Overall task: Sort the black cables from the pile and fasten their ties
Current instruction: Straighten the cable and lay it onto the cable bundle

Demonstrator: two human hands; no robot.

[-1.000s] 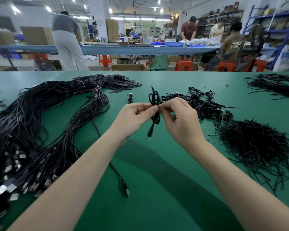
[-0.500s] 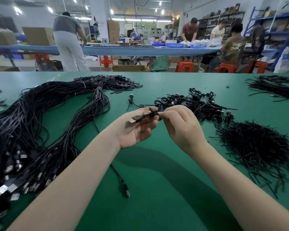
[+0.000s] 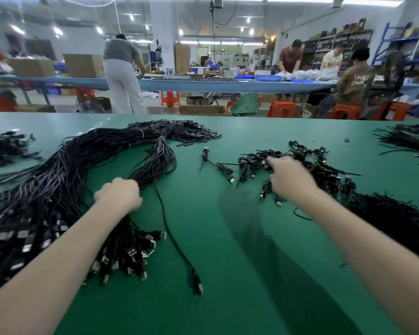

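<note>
- Far left, a small heap of dark cables [image 3: 7, 146] lies near the table's left edge, well apart from my hands.
- The big pile of long black cables [image 3: 65, 175] sweeps from the far middle round to my left forearm, its plug ends fanned out just beside that arm.
- My left hand [image 3: 119, 195] rests on the pile's right edge with fingers curled down into the strands; I cannot tell whether they grip any.
- One loose cable [image 3: 172, 235] trails from the pile toward me across bare green table [image 3: 228, 274], the widest open stretch, between my two arms.
- Beyond it a coiled cable [image 3: 218, 165] lies alone.
- My right hand [image 3: 288, 180] is blurred, over the heap of tied cables [image 3: 307, 163]; I cannot tell if it holds anything.
- The mound of black ties [image 3: 397, 218] sits just right of my right forearm.
- Far right, another bundle [image 3: 406, 141] runs off the edge.
</note>
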